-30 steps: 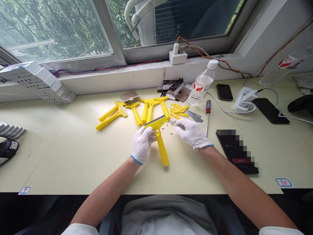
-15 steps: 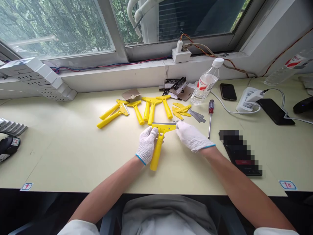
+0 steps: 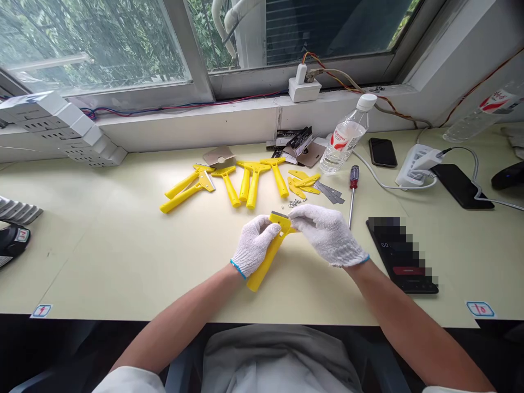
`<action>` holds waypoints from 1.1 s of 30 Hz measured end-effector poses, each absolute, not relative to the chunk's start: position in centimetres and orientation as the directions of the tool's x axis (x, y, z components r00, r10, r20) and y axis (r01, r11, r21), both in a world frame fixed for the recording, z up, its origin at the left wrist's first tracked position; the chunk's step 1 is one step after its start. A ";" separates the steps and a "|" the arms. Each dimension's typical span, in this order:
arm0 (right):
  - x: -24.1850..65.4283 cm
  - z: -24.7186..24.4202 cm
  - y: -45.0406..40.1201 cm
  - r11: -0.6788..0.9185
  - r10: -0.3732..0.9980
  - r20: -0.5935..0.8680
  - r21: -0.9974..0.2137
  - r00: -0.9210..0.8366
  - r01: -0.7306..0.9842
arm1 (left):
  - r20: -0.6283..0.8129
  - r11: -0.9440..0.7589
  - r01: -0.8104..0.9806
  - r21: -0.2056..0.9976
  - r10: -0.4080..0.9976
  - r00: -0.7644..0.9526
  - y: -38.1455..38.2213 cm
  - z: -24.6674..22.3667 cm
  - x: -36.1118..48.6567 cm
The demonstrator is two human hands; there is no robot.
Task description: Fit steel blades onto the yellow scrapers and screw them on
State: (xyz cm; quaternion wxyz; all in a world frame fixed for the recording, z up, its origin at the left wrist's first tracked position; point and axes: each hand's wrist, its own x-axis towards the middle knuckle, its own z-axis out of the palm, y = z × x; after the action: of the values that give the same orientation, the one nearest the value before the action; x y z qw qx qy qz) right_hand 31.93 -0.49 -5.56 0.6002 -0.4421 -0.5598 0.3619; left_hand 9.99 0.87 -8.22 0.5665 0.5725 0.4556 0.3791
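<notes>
Thing: your yellow plastic scraper (image 3: 262,266), with a long, round handle and a wide T-shaped head.
Blade: a thin metal blade (image 3: 277,214) sits along the head's far edge.
Pose: tilted, with the handle end toward you at lower left and the head up and right.
Hold: your white knit-gloved left hand (image 3: 254,245) and right hand (image 3: 328,236) both hold it near the head.

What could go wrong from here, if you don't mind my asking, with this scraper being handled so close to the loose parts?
The loose screws lie just beyond the right hand, so a careless move could scatter them. The left hand grips the yellow scraper by its handle while the right hand is at its head, so the scraper might slip, and its metal edge could snag the knit gloves.
</notes>
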 end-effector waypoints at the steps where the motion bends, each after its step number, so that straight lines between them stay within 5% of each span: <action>1: 31.5 -5.5 -0.7 0.335 0.935 0.342 -0.939 0.099 0.076 | -0.059 0.024 0.116 0.993 0.951 0.304 0.8 -8.3 10.0; 8: 30.6 -5.9 -0.4 0.368 0.920 0.379 -0.923 0.104 0.107 | 0.015 -0.077 0.197 0.977 0.955 0.297 0.4 -8.3 10.3; 17: 30.8 -6.3 -0.5 0.162 0.983 0.149 -0.979 0.104 -0.125 | 0.064 -0.135 0.242 0.961 0.958 0.281 0.4 -8.4 10.4; 25: 30.9 -6.5 -0.3 0.392 0.914 0.406 -0.888 0.009 0.241 | 0.074 -0.150 0.257 0.955 0.957 0.282 0.2 -8.7 10.7; 33: 30.3 -5.9 -0.4 0.394 0.915 0.394 -0.830 -0.085 0.395 | -0.027 -0.055 0.259 0.964 0.954 0.300 -0.6 -8.1 11.0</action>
State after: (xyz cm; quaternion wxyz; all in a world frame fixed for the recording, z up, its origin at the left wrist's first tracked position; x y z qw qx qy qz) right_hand 30.35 -0.36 -5.88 0.4781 -0.4784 -0.6845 0.2723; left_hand 11.00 -0.59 -8.15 0.4956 0.6359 0.4766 0.3505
